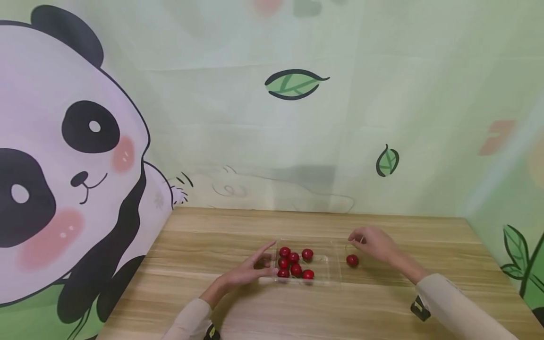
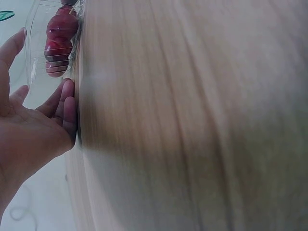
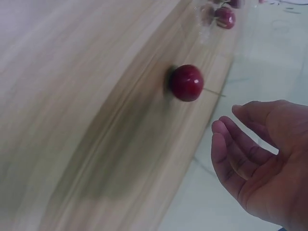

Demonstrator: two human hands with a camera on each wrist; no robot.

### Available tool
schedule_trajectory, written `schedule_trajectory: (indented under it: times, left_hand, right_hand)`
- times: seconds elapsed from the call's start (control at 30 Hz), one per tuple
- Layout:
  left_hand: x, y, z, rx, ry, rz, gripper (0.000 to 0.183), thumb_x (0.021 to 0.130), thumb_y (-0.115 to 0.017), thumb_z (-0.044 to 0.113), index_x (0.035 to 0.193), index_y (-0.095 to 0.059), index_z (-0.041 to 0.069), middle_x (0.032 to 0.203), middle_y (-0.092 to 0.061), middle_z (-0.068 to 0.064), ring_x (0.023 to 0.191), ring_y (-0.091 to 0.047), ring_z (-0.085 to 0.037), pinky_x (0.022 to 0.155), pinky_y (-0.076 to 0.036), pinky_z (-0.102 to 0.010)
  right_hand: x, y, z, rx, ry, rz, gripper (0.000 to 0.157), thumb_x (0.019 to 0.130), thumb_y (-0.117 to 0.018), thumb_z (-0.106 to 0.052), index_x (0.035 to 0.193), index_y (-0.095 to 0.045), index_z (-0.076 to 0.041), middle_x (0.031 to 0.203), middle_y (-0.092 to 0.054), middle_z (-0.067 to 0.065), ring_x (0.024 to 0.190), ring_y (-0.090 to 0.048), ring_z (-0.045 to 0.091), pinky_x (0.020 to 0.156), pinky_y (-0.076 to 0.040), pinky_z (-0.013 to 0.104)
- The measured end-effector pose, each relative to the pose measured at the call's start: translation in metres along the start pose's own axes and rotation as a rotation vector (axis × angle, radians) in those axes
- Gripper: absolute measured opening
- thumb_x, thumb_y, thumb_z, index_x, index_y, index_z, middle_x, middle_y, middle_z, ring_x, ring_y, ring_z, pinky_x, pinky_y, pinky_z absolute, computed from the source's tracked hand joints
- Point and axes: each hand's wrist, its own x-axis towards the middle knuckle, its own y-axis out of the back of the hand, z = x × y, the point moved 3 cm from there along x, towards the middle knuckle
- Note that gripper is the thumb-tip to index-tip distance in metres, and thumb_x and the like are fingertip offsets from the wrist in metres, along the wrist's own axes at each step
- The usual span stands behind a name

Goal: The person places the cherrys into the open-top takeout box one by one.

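A clear plastic box [image 1: 333, 269] stands on the wooden table with several red cherries [image 1: 296, 269] gathered in its left part. My left hand [image 1: 250, 270] is at the box's left end, its fingers spread, with fingertips touching or very near the wall. The left wrist view shows this hand [image 2: 33, 115] below the box [image 2: 36, 53], some fingers bent. Right of the box, a single cherry [image 1: 352, 260] with a thin stem rests on the table. My right hand [image 1: 376, 243] hovers just beyond it. In the right wrist view, its loosely bent fingers appear apart from the stem [image 3: 214, 92].
The light wood table [image 1: 238, 311] ends at a pale green backdrop [image 1: 238, 118] printed with a panda and leaves. Dark bands sit near both sleeves, one by the right sleeve [image 1: 446, 295].
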Motion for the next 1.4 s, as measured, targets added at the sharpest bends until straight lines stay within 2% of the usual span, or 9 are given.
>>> schedule_trajectory:
  times: [0.23, 0.33, 0.57, 0.83, 1.03, 1.17, 1.4]
  left_hand:
    - [-0.001, 0.0, 0.001, -0.004, 0.005, 0.004, 0.088, 0.097, -0.069, 0.037, 0.165, -0.014, 0.027, 0.155, -0.046, -0.017, 0.137, -0.047, -0.035, 0.114, -0.038, -0.06]
    - [-0.001, 0.0, 0.001, -0.006, 0.008, 0.003, 0.089, 0.097, -0.069, 0.037, 0.165, -0.014, 0.027, 0.155, -0.046, -0.017, 0.137, -0.046, -0.035, 0.115, -0.037, -0.062]
    - [-0.002, 0.0, 0.001, 0.003, 0.004, 0.002, 0.088, 0.097, -0.069, 0.037, 0.165, -0.014, 0.028, 0.155, -0.046, -0.016, 0.137, -0.046, -0.035, 0.114, -0.037, -0.063]
    - [-0.002, 0.001, 0.0, 0.005, 0.008, 0.0, 0.089, 0.097, -0.069, 0.038, 0.165, -0.014, 0.029, 0.156, -0.046, -0.016, 0.138, -0.046, -0.035, 0.113, -0.038, -0.063]
    - [-0.002, 0.001, 0.001, 0.001, 0.003, -0.004, 0.089, 0.097, -0.07, 0.037, 0.165, -0.013, 0.028, 0.156, -0.046, -0.018, 0.138, -0.046, -0.036, 0.114, -0.037, -0.064]
    - [-0.002, 0.001, 0.001, 0.0, 0.002, 0.0, 0.089, 0.097, -0.07, 0.036, 0.165, -0.014, 0.027, 0.156, -0.046, -0.019, 0.138, -0.046, -0.037, 0.114, -0.036, -0.065]
    - [-0.001, 0.0, 0.002, 0.0, 0.002, 0.003, 0.089, 0.097, -0.07, 0.037, 0.165, -0.014, 0.027, 0.156, -0.045, -0.019, 0.138, -0.046, -0.037, 0.115, -0.035, -0.066]
  right_hand:
    - [-0.001, -0.01, 0.017, 0.056, -0.032, -0.027, 0.011, 0.094, -0.068, -0.004, 0.1, -0.075, 0.001, 0.09, -0.075, 0.009, 0.08, -0.068, 0.015, 0.07, -0.058, 0.028]
    - [-0.002, -0.016, 0.021, 0.081, -0.035, -0.035, 0.013, 0.095, -0.068, -0.009, 0.1, -0.075, 0.001, 0.09, -0.075, 0.009, 0.08, -0.067, 0.015, 0.07, -0.058, 0.027]
    - [-0.001, -0.027, 0.023, 0.122, -0.037, -0.06, 0.019, 0.095, -0.07, -0.019, 0.1, -0.076, -0.002, 0.091, -0.076, 0.006, 0.08, -0.066, 0.011, 0.07, -0.055, 0.023]
    - [0.002, -0.038, 0.024, 0.12, -0.025, -0.059, 0.017, 0.095, -0.07, -0.017, 0.099, -0.076, -0.001, 0.088, -0.077, 0.006, 0.078, -0.068, 0.012, 0.07, -0.057, 0.027]
    - [-0.001, -0.038, 0.027, 0.122, -0.035, -0.05, 0.014, 0.094, -0.07, -0.011, 0.101, -0.074, 0.001, 0.092, -0.077, 0.012, 0.08, -0.07, 0.019, 0.072, -0.06, 0.033]
    - [-0.004, -0.035, 0.03, 0.119, -0.039, -0.045, 0.015, 0.093, -0.069, -0.009, 0.102, -0.074, 0.001, 0.093, -0.077, 0.013, 0.081, -0.07, 0.02, 0.072, -0.059, 0.033]
    - [-0.015, -0.029, 0.035, 0.14, -0.038, -0.074, 0.011, 0.093, -0.068, -0.007, 0.1, -0.074, -0.001, 0.093, -0.076, 0.011, 0.08, -0.068, 0.015, 0.069, -0.057, 0.025]
